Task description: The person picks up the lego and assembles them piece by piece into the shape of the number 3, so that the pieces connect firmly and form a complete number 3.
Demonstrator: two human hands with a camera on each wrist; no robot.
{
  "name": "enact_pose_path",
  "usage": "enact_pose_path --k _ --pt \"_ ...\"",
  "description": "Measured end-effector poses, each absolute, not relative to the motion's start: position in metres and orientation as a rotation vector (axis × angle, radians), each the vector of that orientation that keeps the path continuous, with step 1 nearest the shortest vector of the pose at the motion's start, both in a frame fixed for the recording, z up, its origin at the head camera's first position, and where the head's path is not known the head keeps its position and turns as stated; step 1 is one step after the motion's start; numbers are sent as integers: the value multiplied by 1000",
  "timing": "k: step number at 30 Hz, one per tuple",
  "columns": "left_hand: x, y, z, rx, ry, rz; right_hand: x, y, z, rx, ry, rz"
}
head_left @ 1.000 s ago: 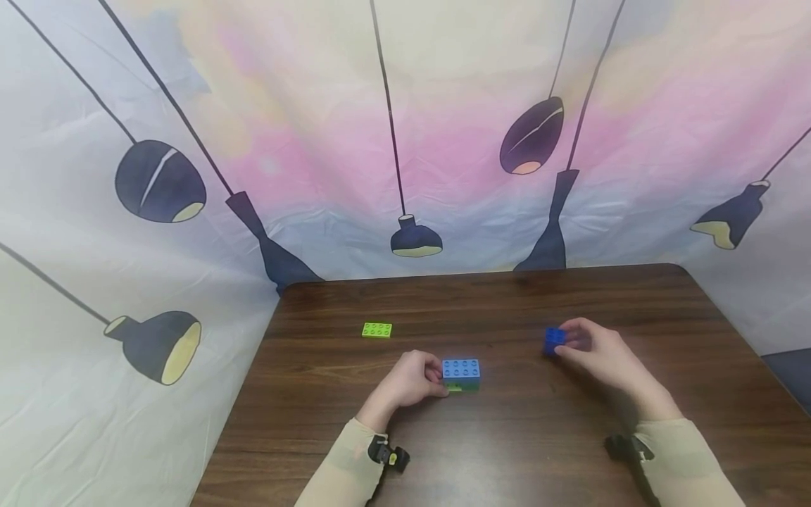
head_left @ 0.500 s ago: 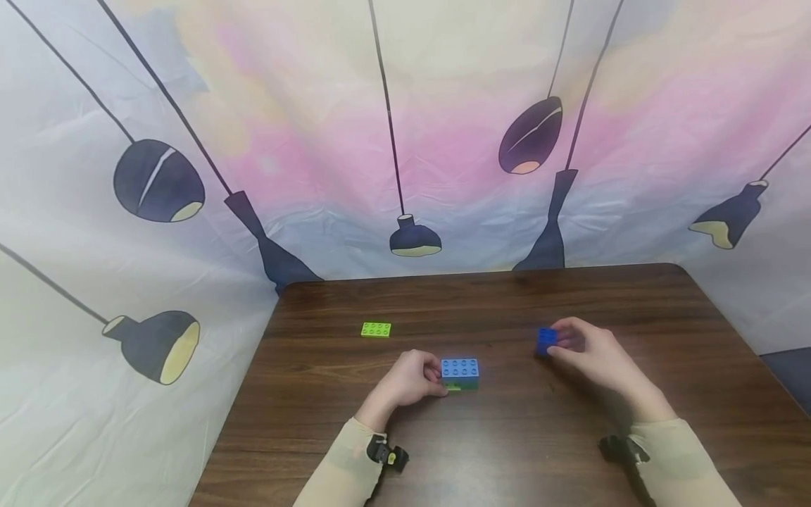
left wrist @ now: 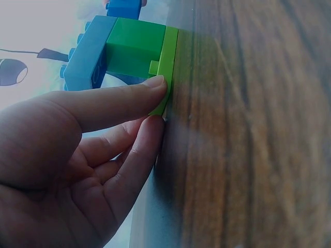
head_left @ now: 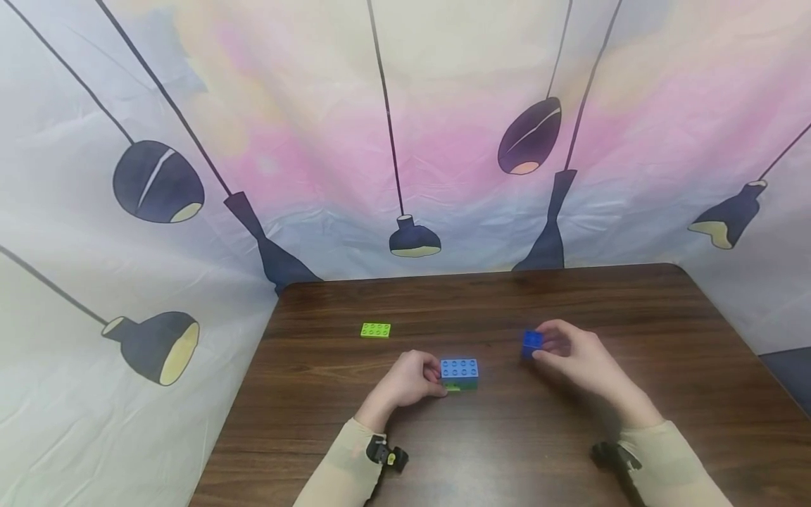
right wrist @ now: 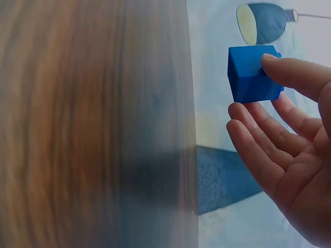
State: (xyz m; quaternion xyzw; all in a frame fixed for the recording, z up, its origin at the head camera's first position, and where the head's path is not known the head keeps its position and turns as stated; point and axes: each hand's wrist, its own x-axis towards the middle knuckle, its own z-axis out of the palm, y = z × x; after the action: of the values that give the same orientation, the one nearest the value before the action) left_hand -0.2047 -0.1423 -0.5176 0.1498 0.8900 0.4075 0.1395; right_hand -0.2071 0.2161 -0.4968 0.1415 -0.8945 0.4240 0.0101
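Note:
A small stack stands on the table, left of the right hand. Its top is a light blue building brick [head_left: 459, 368], below it sits a green brick [left wrist: 135, 46], and a lime plate [left wrist: 168, 57] forms the bottom. My left hand [head_left: 408, 379] pinches the near end of the lime plate between thumb and fingers. In the left wrist view the light blue brick overhangs the green one on the hand's side. My right hand [head_left: 583, 355] pinches a small dark blue brick [right wrist: 253, 75] between thumb and fingertips, studs up. The right wrist view shows that brick raised off the tabletop.
Another lime plate [head_left: 376, 330] lies flat on the dark wooden table [head_left: 469, 299], behind and left of the stack. A cloth backdrop [head_left: 304, 141] printed with hanging lamps rises behind the table's far edge. Each wrist wears a strapped black camera [head_left: 388, 454].
My right hand has carried the dark blue brick leftward, closer to the stack. The left hand and the stack have stayed in place.

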Motion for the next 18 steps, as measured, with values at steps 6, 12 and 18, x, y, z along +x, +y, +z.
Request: enact_pose_path --k 6,12,18 --pt "-205 -142 -517 434 2571 1177 -204 206 -499 444 -2793 1375" --pt "-205 -142 -517 428 2568 1168 -202 201 -499 461 -2789 1378" --pt "-204 -142 -516 425 2572 1170 -202 199 -498 502 -2779 1403"
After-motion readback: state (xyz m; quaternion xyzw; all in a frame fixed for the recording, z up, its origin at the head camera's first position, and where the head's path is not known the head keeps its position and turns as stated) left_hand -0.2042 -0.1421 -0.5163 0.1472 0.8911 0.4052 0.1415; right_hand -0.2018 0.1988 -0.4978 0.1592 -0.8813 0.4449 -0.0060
